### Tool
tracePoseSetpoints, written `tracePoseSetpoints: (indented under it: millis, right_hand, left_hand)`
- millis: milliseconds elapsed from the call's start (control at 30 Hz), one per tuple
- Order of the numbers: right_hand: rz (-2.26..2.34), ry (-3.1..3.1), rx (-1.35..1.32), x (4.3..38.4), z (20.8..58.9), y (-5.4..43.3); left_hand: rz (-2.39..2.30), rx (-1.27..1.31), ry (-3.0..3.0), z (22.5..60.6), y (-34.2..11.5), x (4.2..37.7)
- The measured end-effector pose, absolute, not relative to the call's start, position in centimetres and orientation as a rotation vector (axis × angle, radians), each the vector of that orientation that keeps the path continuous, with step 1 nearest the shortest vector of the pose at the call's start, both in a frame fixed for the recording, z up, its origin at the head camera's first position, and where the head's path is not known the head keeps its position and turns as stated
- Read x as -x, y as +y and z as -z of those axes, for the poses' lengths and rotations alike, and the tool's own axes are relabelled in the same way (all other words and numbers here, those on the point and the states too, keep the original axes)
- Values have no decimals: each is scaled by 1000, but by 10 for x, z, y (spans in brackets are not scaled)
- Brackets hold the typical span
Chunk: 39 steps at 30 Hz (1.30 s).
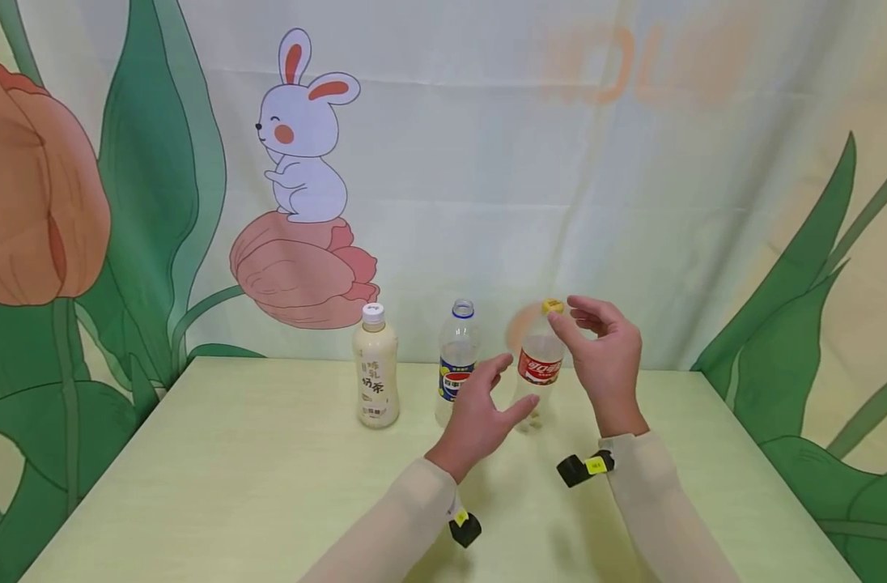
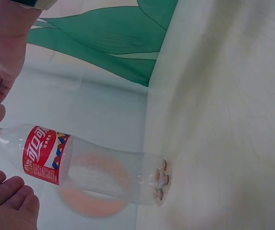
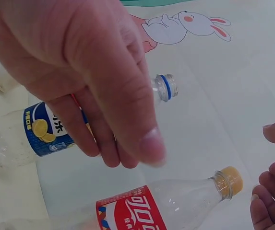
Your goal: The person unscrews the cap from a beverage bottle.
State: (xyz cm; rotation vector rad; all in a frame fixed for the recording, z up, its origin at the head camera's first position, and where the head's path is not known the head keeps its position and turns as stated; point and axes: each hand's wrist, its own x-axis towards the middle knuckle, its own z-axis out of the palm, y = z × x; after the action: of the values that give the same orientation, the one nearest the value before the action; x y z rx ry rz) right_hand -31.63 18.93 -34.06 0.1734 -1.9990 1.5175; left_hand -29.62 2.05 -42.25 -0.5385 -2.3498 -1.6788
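Observation:
A clear cola bottle (image 1: 542, 364) with a red label stands upright on the table, its yellow cap (image 3: 231, 182) on the neck. Around its left side my left hand (image 1: 480, 417) is held with thumb and fingers spread apart, nothing between them. Beside the cap is my right hand (image 1: 607, 364), fingers loosely bent and thumb apart from them; a gap shows between it and the cap in the right wrist view. To the left stands a clear bottle (image 1: 458, 376) with a blue label and an uncapped mouth, partly hidden by the left hand.
Farther left stands a cream-coloured milk tea bottle (image 1: 376, 376) with a white cap. All stand near the back of the pale table (image 1: 269, 486). Behind hangs a curtain (image 1: 473, 162) printed with a rabbit, tulips and leaves.

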Motion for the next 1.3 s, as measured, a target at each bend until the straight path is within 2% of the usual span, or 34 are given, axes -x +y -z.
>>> tracePoseSetpoints:
  millis: [367, 700, 1300]
  right_hand:
    - [-1493, -2070, -108, 337, 332, 193]
    - [-1594, -2147, -65, 351, 343, 196]
    - [-1568, -2181, -90, 357, 351, 196]
  left_hand:
    - [1706, 467, -2399, 423, 31, 312]
    - [1770, 391, -2438, 430, 36, 328]
    - [1862, 383, -2413, 432, 54, 351]
